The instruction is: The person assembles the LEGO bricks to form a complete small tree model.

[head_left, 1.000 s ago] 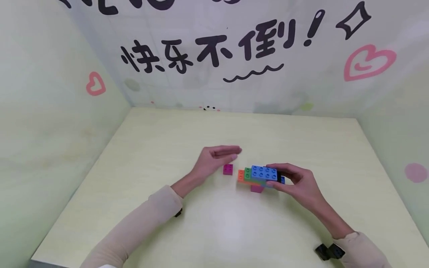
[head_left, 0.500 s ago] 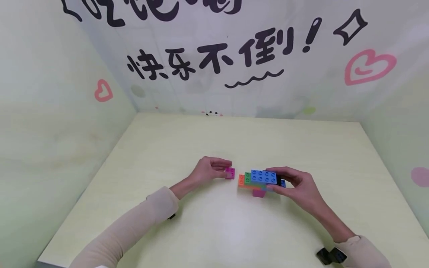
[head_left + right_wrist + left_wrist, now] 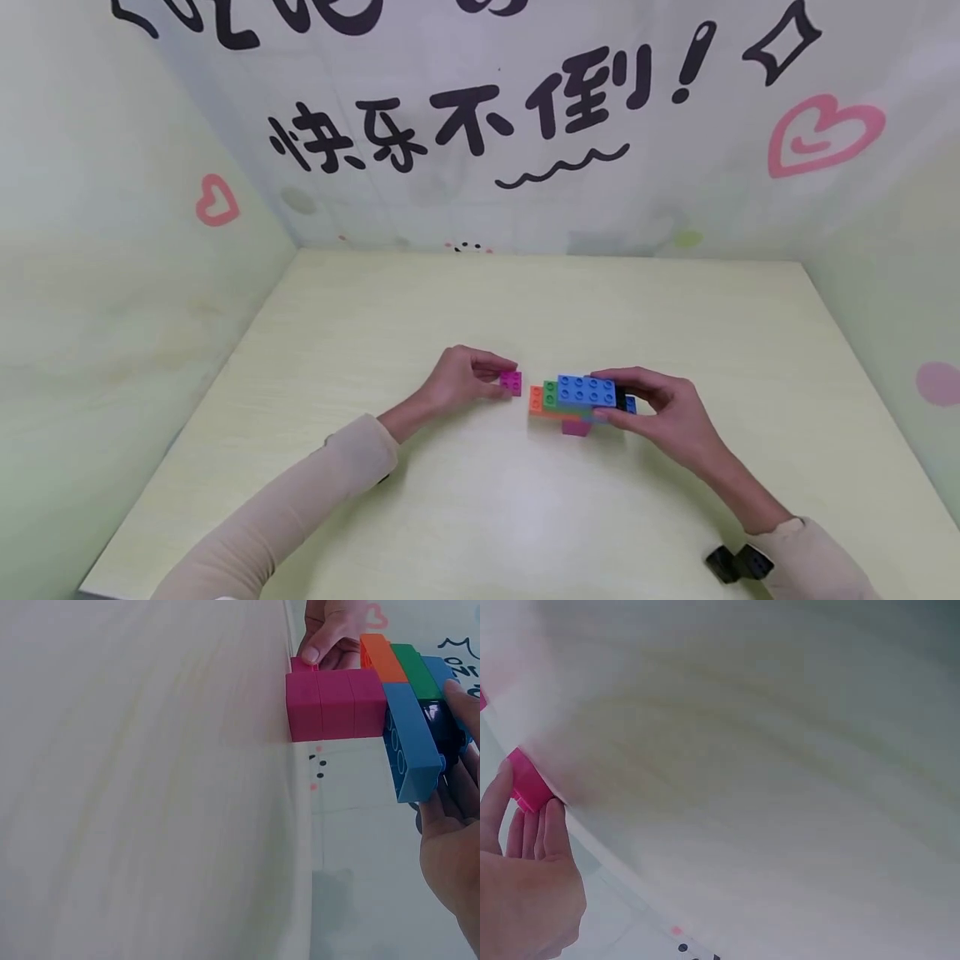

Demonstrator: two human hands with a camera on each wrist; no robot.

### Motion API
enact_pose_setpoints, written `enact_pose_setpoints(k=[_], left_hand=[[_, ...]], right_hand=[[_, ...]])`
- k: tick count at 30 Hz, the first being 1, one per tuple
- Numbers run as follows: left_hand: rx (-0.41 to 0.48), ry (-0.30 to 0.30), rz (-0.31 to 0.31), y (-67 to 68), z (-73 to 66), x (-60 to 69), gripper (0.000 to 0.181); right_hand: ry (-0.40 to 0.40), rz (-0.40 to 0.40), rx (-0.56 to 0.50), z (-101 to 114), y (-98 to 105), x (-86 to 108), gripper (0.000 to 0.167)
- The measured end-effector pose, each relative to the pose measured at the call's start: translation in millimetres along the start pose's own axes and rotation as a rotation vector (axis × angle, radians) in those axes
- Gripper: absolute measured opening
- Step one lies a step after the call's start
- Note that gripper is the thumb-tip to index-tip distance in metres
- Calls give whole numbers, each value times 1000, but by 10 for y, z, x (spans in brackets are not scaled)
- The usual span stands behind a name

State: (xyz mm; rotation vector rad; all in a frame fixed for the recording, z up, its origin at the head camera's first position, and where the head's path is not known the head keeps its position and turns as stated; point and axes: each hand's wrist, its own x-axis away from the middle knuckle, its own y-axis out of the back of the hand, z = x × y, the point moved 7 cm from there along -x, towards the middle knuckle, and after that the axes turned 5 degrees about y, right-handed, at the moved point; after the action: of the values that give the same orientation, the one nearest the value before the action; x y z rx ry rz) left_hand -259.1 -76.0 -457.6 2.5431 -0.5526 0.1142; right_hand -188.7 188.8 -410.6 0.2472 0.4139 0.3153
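A small magenta toy brick (image 3: pixel 511 382) with studs on top rests on the table. Thumb and fingers of my left hand (image 3: pixel 465 382) pinch it from both sides; the left wrist view shows the same magenta brick (image 3: pixel 530 782) between them. To its right stands a built brick structure (image 3: pixel 585 392): a magenta column (image 3: pixel 334 705) carries orange, green, blue and black bricks. My right hand (image 3: pixel 671 415) grips the upper layers at the right end, thumb in front and fingers behind. A small gap separates the loose brick from the structure in the head view.
The pale table (image 3: pixel 375 325) spreads around the hands, with its front left corner in view. Walls (image 3: pixel 480 200) with black writing and pink hearts enclose the back and both sides. A black device (image 3: pixel 738 564) is at the right wrist.
My left hand has come down from above and behind the loose magenta brick and now pinches it. The right hand keeps its grip on the structure, which stays in place.
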Motion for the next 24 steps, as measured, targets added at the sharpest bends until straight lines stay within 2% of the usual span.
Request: enact_pose_setpoints(k=[2, 5, 8, 11, 14, 17, 20, 24], left_hand=[[9, 3, -8, 6, -23, -9, 40], [91, 0, -30, 56, -137, -26, 39], [182, -47, -36, 89, -390, -31, 39], [217, -109, -8, 72, -708, 1, 41], [218, -139, 39, 9, -969, 64, 40], [206, -170, 75, -69, -1143, 139, 37], [184, -214, 101, -149, -1246, 191, 34], [159, -251, 134, -242, -1308, 220, 33]], right_hand=[[-8, -2, -7, -6, 0, 9, 41], [-16, 1, -15, -6, 2, -6, 40], [-20, -2, -14, -6, 8, -3, 40], [-13, -12, -6, 4, 11, 2, 40], [-11, -18, -7, 10, 13, 4, 39], [-12, -16, -9, 13, 12, 2, 39], [-9, -12, -7, 16, 14, -1, 39], [4, -10, -15, 26, 16, -2, 40]])
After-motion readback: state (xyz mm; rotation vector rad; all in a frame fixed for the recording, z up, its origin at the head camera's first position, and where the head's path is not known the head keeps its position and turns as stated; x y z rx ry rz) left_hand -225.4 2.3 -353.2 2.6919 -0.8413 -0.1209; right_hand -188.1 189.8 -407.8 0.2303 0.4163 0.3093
